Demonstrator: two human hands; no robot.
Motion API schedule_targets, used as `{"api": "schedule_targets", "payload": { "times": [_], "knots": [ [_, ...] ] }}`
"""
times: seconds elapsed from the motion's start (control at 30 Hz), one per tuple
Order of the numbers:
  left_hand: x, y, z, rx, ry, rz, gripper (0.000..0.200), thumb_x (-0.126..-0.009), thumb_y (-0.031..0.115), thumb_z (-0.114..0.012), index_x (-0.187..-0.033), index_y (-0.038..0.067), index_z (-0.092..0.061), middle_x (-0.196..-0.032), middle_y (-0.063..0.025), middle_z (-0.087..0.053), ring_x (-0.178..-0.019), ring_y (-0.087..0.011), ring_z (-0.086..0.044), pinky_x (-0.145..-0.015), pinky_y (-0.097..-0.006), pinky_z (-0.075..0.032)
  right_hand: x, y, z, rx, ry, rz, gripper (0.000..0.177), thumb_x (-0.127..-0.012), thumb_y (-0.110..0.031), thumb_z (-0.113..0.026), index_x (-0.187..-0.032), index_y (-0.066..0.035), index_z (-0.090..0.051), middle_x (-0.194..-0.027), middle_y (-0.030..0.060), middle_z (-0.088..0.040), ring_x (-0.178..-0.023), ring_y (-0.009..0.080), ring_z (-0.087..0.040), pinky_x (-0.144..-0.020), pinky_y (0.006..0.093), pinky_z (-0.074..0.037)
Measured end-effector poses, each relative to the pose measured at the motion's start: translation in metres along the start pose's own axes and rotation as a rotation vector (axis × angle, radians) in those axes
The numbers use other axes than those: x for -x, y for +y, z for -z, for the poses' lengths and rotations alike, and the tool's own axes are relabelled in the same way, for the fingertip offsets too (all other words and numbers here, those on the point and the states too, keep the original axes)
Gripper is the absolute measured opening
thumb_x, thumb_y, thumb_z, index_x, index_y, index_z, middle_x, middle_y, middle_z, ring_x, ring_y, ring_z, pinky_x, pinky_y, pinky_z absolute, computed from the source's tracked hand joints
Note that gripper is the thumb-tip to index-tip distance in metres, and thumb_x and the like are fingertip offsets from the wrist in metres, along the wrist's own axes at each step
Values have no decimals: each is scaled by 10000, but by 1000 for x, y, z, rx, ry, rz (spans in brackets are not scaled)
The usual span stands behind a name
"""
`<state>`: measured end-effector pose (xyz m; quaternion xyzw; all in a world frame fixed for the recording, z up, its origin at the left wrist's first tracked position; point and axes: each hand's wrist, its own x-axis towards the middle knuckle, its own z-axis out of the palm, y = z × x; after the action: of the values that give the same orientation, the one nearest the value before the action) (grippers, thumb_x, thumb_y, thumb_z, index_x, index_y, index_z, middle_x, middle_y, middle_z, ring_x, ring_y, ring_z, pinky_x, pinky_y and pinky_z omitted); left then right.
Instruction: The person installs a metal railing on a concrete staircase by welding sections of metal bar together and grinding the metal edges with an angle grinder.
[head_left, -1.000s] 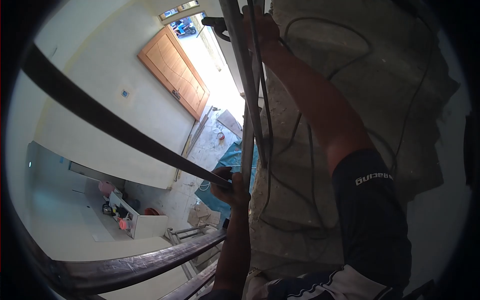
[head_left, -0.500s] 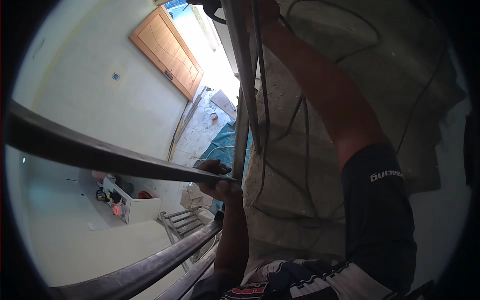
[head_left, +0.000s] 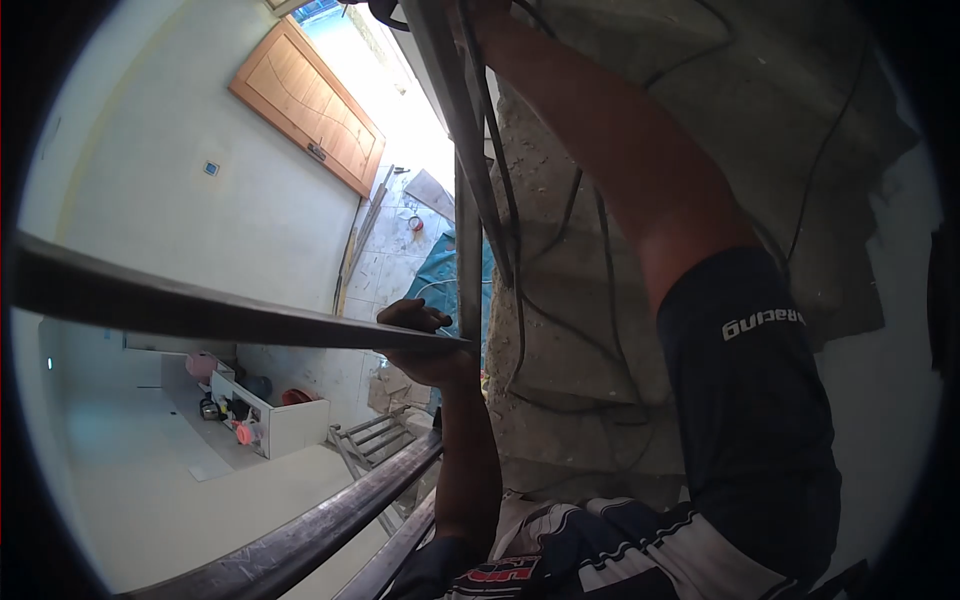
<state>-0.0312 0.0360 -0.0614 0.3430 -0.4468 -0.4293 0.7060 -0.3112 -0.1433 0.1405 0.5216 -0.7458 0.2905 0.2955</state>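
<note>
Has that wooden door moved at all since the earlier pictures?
No, the wooden door looks to be in the same place against the small wall plate; the whole view has shifted instead.

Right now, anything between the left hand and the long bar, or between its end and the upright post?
Nothing visible: the long bar lies across the left hand, and its end meets the upright post in this view; actual contact there can't be told.
</note>
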Motion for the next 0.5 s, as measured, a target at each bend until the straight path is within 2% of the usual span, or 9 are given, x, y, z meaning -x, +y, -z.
{"api": "schedule_targets", "payload": {
  "times": [0.03, 0.13, 0.17, 0.2, 0.27, 0.3, 0.33, 0.43, 0.5],
  "knots": [
    [0, 0, 1, 19, -44, -38, 637, -1063, 559, -298, -982, 1, -593, -628, -29, -480, -556, -150, -525, -544, -270, -494, 1, -1, -2, -48, 39, -12, 298, -1001, -235, -493, -1127, -93, -722, -1242, 194, -606, -1050, 442, -656, -810, 478, -603],
    [0, 5, -2, 22, -32, 1, 563, -1048, 492, -345, -977, -10, -590, -644, -31, -492, -553, -141, -522, -534, -251, -487, -6, -7, -16, -2, 32, -83, 296, -993, -223, -513, -1113, -46, -717, -1283, 206, -581, -1068, 452, -642, -833, 520, -590],
    [0, 7, -5, -78, -36, -43, 549, -1029, 482, -361, -986, -15, -591, -664, -34, -504, -566, -131, -526, -532, -253, -478, -4, -2, -19, 115, 45, 32, 269, -980, -209, -534, -1080, -41, -720, -1188, 169, -645, -1076, 397, -650, -818, 526, -579],
    [-2, 5, -8, -79, -31, -40, 549, -1029, 482, -361, -986, -15, -591, -664, -34, -504, -566, -131, -526, -532, -253, -478, -5, 3, -17, 114, 41, 37, 269, -980, -209, -534, -1080, -41, -720, -1188, 169, -645, -1076, 397, -650, -818, 526, -579],
    [-1, 5, -3, 7, -68, -87, 535, -1015, 471, -377, -1006, -18, -596, -674, -38, -509, -576, -125, -528, -534, -247, -468, -4, 2, -18, 171, 70, 156, 228, -966, -192, -549, -1060, -94, -733, -1046, 103, -705, -1080, 310, -665, -815, 500, -566],
    [-1, 9, -7, -41, -51, -55, 538, -1005, 470, -377, -1023, -19, -600, -668, -34, -506, -575, -123, -525, -537, -242, -464, 0, 0, -20, 164, 147, 166, 204, -954, -169, -553, -1033, -132, -738, -939, 48, -726, -1072, 241, -674, -806, 471, -554],
    [0, 7, -7, -45, -53, -53, 538, -1005, 470, -377, -1023, -19, -600, -668, -34, -506, -575, -123, -525, -537, -242, -464, -5, 1, -31, 96, 133, 114, 199, -950, -166, -555, -1022, -140, -739, -995, 45, -729, -1107, 239, -661, -840, 492, -538],
    [1, 10, -10, -71, -5, -118, 543, -1009, 471, -364, -1024, -16, -604, -657, -30, -500, -572, -122, -515, -541, -242, -461, -4, 0, -26, 132, 125, 161, 211, -954, -168, -542, -1025, -144, -739, -1030, 55, -727, -1109, 254, -666, -866, 495, -531],
    [-1, 10, -9, -25, -32, -60, 571, -1022, 494, -338, -1029, -10, -606, -636, -27, -492, -572, -121, -514, -539, -241, -461, -6, 1, -26, 164, 102, 155, 235, -963, -171, -523, -1067, -144, -731, -1059, 65, -725, -1115, 283, -669, -907, 470, -523]
  ]
}}
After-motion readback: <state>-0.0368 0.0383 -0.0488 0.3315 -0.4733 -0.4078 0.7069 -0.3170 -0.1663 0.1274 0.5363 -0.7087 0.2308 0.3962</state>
